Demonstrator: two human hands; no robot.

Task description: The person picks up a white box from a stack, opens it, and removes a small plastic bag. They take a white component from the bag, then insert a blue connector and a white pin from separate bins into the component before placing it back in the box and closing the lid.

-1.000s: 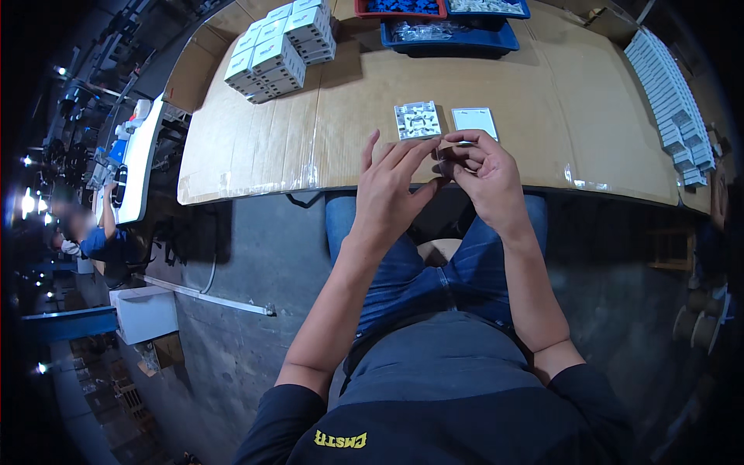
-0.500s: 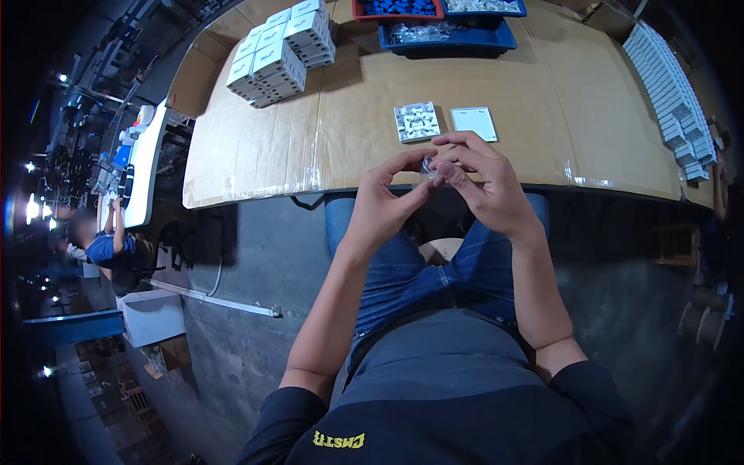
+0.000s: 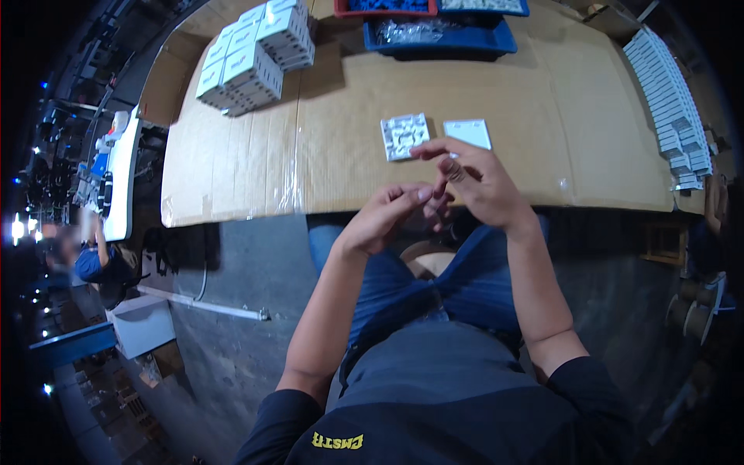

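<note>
While the white square part [image 3: 404,137] lies on the cardboard-covered table [image 3: 356,93], the L hand [image 3: 381,218] is on its near side, thumb & index finger brought together (if smth. small is btwn. them, one cannot tell). The R hand [image 3: 484,186], w/ fingers loosely apart, is at the part's near right side. Just right of the part lies a flat white plate [image 3: 467,133]; beyond it, a blue tray [image 3: 480,39].

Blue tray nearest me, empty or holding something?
Not empty: the blue tray holds clear, shiny pieces, mostly toward its left.
</note>
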